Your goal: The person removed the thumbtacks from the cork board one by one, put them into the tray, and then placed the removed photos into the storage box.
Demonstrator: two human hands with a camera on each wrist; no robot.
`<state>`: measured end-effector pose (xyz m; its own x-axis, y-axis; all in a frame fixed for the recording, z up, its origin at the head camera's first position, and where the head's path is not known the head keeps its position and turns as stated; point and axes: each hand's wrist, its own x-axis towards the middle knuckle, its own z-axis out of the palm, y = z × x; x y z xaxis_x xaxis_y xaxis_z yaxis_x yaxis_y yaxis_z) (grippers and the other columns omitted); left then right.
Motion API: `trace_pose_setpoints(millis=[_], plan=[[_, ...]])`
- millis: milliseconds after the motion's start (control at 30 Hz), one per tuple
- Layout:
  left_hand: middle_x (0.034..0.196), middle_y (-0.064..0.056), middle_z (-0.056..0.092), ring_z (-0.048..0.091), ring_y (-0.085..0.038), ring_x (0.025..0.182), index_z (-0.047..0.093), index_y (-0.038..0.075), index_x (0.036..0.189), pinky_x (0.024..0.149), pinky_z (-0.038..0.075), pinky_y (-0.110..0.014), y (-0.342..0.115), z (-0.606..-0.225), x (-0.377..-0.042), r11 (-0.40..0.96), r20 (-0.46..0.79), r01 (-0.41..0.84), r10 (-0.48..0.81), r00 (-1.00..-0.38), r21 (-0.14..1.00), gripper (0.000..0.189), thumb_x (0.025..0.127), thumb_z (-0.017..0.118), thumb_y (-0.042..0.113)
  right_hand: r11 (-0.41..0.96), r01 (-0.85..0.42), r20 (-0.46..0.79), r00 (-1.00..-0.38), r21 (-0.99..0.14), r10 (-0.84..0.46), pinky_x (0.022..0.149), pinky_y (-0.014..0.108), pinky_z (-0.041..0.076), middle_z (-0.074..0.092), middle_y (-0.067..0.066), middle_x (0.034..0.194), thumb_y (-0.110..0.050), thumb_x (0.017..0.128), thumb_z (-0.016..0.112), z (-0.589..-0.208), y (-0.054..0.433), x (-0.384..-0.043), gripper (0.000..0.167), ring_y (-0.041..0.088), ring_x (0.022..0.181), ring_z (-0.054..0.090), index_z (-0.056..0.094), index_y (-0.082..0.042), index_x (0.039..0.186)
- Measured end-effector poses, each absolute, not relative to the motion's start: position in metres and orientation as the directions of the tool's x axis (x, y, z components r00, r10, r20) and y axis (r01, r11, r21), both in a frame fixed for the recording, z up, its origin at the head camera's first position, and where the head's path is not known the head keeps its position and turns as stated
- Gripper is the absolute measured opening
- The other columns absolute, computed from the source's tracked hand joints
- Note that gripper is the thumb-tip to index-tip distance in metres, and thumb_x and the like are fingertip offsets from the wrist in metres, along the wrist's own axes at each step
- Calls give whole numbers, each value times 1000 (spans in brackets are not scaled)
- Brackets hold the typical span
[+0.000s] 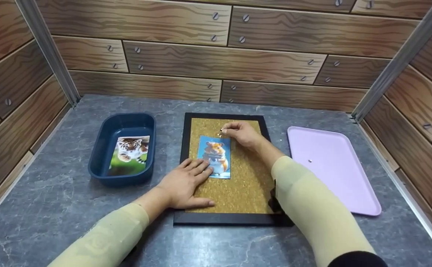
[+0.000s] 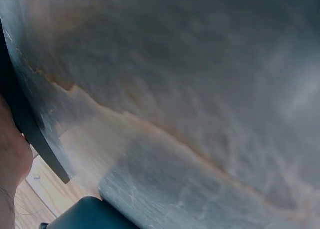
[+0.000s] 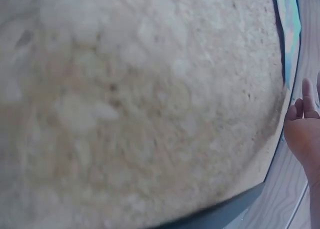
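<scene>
A cork board (image 1: 238, 193) in a black frame lies on the table. On it is a picture card of a hamster (image 1: 221, 157), its edge also in the right wrist view (image 3: 289, 34). My left hand (image 1: 188, 181) lies spread on the board's left side, fingertips over the card's left edge; the left wrist view catches only part of that hand (image 2: 12, 149). Just above the card's top edge, my right hand (image 1: 242, 134) pinches a small shiny pushpin (image 1: 221, 129) between thumb and forefinger. Another small shiny bit (image 1: 218, 135) shows right below those fingertips.
Left of the board stands a dark blue bin (image 1: 94, 159) with a tiger picture card (image 1: 128, 155) inside. To the right, a lilac tray (image 1: 334, 148) bears one small shiny pin (image 1: 310, 161). Wood-patterned walls (image 1: 178, 55) enclose the back and sides.
</scene>
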<state>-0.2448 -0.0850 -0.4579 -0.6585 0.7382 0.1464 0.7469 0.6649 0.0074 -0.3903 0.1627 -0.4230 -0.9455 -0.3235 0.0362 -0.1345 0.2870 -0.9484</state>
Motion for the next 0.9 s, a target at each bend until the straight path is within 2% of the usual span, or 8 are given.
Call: trace_pose_setpoints(millis=[67, 200, 333, 433, 600, 800, 900], plan=[[161, -11, 27, 26, -29, 149, 28, 14, 156, 120, 22, -52, -85, -459, -244, 667, 141, 745, 737, -662, 9, 102, 84, 27, 86, 287, -140, 47, -950, -948, -309, 79, 27, 49, 69, 7, 92, -8, 93, 66, -419, 165, -389, 24, 10, 82, 58, 67, 11, 107], [162, -10, 25, 25, -30, 149, 27, 15, 156, 120, 20, -52, -86, -460, -243, 674, 129, 739, 731, -670, 16, 102, 84, 27, 86, 323, -145, 54, -960, -935, -276, 83, 33, 50, 70, 5, 95, -14, 92, 68, -411, 171, -385, 26, 12, 85, 59, 69, 6, 108], [162, -9, 24, 24, -29, 150, 26, 16, 157, 120, 20, -52, -87, -460, -243, 680, 123, 733, 727, -675, 11, 102, 84, 26, 87, 323, -158, 72, -962, -933, -264, 83, 25, 49, 71, 1, 98, -16, 92, 69, -405, 179, -382, 28, 10, 89, 60, 69, 5, 110], [162, -9, 25, 24, -29, 149, 26, 16, 157, 120, 20, -52, -87, -460, -243, 682, 126, 732, 725, -677, 10, 102, 84, 26, 87, 290, -173, 90, -956, -941, -278, 83, 21, 48, 71, 8, 104, -13, 92, 68, -401, 184, -380, 30, 8, 92, 60, 67, 9, 113], [162, -9, 26, 25, -29, 149, 27, 15, 156, 120, 21, -52, -88, -460, -242, 684, 133, 729, 721, -680, 17, 102, 84, 29, 86, 263, -183, 105, -952, -947, -286, 87, 21, 48, 68, 20, 115, -12, 93, 67, -394, 191, -375, 30, 8, 97, 61, 66, 10, 114], [161, -10, 29, 27, -29, 149, 30, 14, 156, 120, 21, -52, -85, -459, -242, 676, 144, 737, 727, -671, 16, 102, 84, 31, 86, 236, -192, 118, -949, -953, -294, 94, 24, 47, 71, 9, 109, -10, 93, 67, -385, 203, -368, 28, 10, 101, 62, 67, 9, 112], [161, -10, 28, 26, -29, 149, 29, 14, 156, 120, 21, -53, -83, -457, -243, 672, 143, 740, 731, -667, 15, 102, 84, 31, 86, 225, -205, 133, -944, -952, -301, 94, 25, 48, 71, 11, 110, -11, 93, 67, -383, 209, -364, 24, 11, 102, 62, 68, 6, 109]])
